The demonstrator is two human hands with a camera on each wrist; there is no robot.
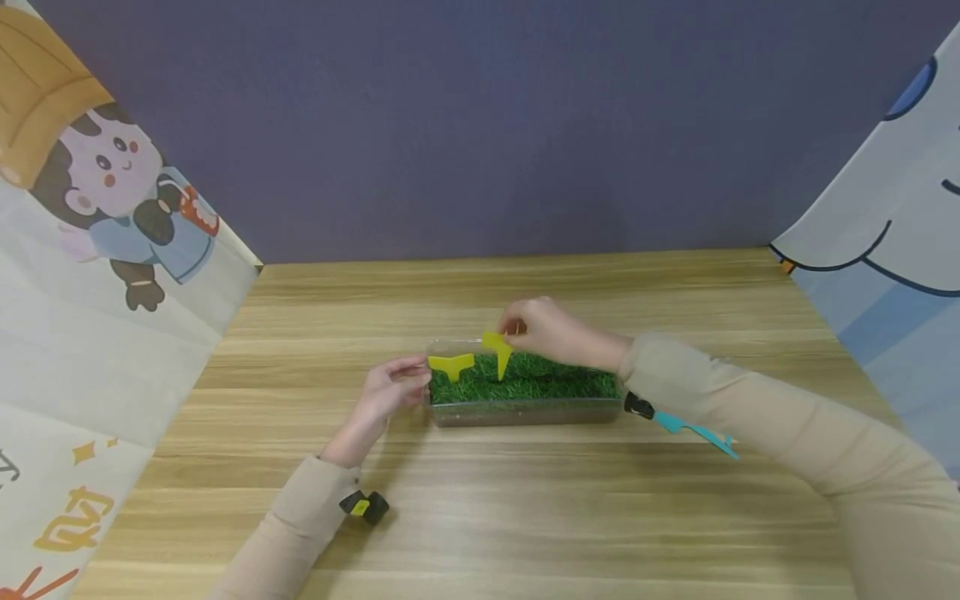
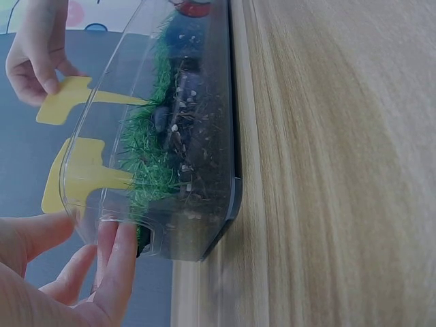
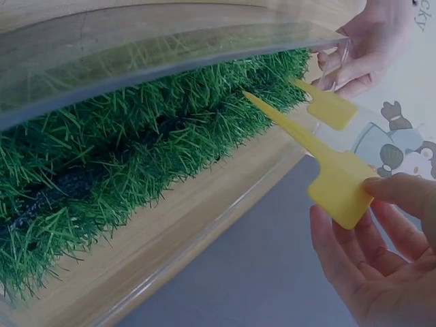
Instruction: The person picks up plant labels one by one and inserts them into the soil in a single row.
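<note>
A clear rectangular box on the table holds green grass over dark soil. One yellow T-shaped tag stands in the grass at the box's left end. The right hand pinches a second yellow tag by its wide head between thumb and fingers; its pointed tip meets the grass surface, to the right of the first tag. At the box's left end, the left hand touches the clear wall, fingers slightly bent around the corner.
A turquoise strap-like item shows below the right sleeve, and a black wrist device is on the left sleeve. Behind the wooden table stands a dark blue-grey panel; printed cartoon sheets flank both sides.
</note>
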